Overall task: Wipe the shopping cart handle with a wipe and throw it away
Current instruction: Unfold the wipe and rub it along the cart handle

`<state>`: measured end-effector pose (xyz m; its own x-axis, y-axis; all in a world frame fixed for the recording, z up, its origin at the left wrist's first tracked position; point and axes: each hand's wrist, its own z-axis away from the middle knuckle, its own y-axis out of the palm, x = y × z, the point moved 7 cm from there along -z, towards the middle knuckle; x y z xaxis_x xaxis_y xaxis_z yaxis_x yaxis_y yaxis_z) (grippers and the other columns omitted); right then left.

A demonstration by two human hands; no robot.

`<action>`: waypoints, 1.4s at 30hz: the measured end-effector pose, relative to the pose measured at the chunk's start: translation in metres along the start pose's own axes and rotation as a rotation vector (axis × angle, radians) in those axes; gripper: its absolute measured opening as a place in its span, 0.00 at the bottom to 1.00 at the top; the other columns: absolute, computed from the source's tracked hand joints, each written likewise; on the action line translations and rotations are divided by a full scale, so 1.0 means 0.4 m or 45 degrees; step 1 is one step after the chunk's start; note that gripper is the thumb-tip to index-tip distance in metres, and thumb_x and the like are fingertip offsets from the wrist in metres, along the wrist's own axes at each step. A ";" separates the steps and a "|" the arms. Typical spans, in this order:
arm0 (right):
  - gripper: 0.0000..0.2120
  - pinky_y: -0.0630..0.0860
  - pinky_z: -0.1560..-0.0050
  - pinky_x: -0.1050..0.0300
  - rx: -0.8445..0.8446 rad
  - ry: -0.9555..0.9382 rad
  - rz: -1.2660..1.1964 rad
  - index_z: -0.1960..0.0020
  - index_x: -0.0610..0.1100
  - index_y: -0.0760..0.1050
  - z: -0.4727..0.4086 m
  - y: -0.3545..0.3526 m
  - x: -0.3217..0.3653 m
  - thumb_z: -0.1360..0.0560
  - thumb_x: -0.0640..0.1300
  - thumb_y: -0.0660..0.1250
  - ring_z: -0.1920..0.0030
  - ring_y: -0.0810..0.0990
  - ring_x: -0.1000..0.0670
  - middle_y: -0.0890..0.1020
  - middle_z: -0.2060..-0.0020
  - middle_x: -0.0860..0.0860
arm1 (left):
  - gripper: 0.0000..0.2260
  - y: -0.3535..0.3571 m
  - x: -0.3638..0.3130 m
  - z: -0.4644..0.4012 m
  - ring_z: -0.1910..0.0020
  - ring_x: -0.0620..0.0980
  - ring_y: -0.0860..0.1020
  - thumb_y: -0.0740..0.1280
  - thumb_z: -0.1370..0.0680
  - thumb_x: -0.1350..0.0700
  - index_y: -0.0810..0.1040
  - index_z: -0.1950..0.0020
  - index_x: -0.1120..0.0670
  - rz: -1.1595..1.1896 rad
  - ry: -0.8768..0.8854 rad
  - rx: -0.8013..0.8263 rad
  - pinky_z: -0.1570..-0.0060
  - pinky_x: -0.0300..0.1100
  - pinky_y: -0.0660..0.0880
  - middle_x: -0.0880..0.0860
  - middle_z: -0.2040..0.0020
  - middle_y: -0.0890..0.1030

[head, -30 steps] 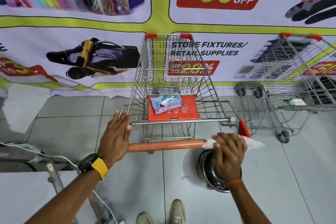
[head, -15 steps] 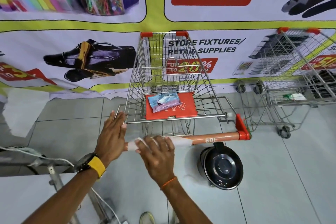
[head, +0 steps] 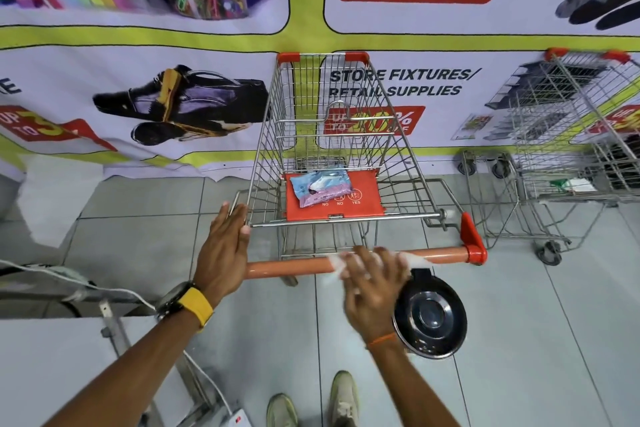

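- The step in hand was the wiping itself: the right hand (head: 372, 279) lay over the orange handle (head: 287, 267) of the shopping cart (head: 332, 135), a little right of the handle's middle, and pressed a white wipe (head: 337, 262) onto it.
- The wipe was between the palm and the handle; only its edges showed at both sides of the hand. The fingers were bent over the bar, gripping the wipe against it, and the hand was blurred, so the exact finger position could not be told.
- The left hand (head: 225, 246) rested at the left end of the handle, fingers stretched toward the wire frame. It seemed to steady the cart; it looked mostly open, holding nothing else.
- A pack of wipes (head: 320, 185) lay on the red seat flap (head: 363, 204), beyond the handle.
- A round black bin (head: 431, 317) stood on the floor just below the right part of the handle.
- By judgement, the wiping was not finished. The next move called for covering the whole bar, also the part under the left hand, then dropping the wipe into the bin, if that lid opens.
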<state>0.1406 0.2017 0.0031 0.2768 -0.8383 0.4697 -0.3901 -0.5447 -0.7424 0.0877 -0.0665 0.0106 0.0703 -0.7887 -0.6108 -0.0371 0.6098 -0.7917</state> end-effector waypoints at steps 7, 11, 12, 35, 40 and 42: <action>0.11 0.69 0.35 0.44 0.074 -0.182 -0.021 0.40 0.53 0.81 0.023 0.153 0.310 0.21 0.50 0.67 0.42 0.80 0.43 0.84 0.42 0.51 | 0.26 -0.003 0.019 0.005 0.23 0.49 0.54 0.48 0.20 0.46 0.65 0.26 0.57 -0.022 -0.001 0.031 0.25 0.48 0.56 0.54 0.25 0.66; 0.12 0.67 0.34 0.43 0.041 -0.105 0.043 0.40 0.51 0.82 0.016 0.050 0.095 0.21 0.48 0.65 0.40 0.79 0.43 0.84 0.41 0.50 | 0.26 -0.005 0.012 0.013 0.23 0.50 0.55 0.48 0.20 0.46 0.66 0.27 0.57 -0.050 0.012 0.015 0.25 0.50 0.57 0.55 0.25 0.67; 0.12 0.66 0.33 0.42 0.021 -0.053 0.075 0.41 0.50 0.82 0.006 0.003 0.014 0.21 0.48 0.64 0.40 0.79 0.42 0.85 0.42 0.49 | 0.26 -0.004 0.010 0.015 0.23 0.50 0.55 0.48 0.20 0.45 0.65 0.26 0.57 -0.060 0.009 0.012 0.25 0.52 0.57 0.55 0.25 0.67; 0.08 0.70 0.43 0.46 0.136 -0.174 -0.092 0.47 0.48 0.84 0.009 0.000 0.071 0.22 0.45 0.67 0.47 0.80 0.42 0.85 0.45 0.48 | 0.38 0.008 0.001 0.043 0.23 0.48 0.53 0.39 0.24 0.32 0.62 0.25 0.55 -0.025 0.020 0.065 0.24 0.52 0.54 0.51 0.24 0.62; 0.12 0.68 0.46 0.40 0.074 -0.030 0.118 0.45 0.46 0.84 -0.029 -0.184 -0.226 0.23 0.43 0.63 0.48 0.79 0.39 0.83 0.49 0.46 | 0.32 0.016 -0.008 0.038 0.22 0.49 0.52 0.43 0.22 0.39 0.62 0.24 0.55 -0.023 -0.008 0.061 0.24 0.51 0.52 0.53 0.23 0.62; 0.13 0.68 0.43 0.37 0.022 0.028 0.125 0.44 0.46 0.84 -0.030 -0.193 -0.247 0.24 0.42 0.64 0.46 0.77 0.39 0.83 0.49 0.44 | 0.29 0.020 -0.021 0.038 0.22 0.49 0.53 0.45 0.20 0.43 0.62 0.25 0.56 -0.013 -0.021 0.046 0.24 0.49 0.50 0.54 0.23 0.62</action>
<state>0.1327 0.3263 0.0197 0.2182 -0.8882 0.4044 -0.3989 -0.4594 -0.7936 0.1020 -0.0537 0.0095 0.0873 -0.7937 -0.6020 -0.0004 0.6042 -0.7968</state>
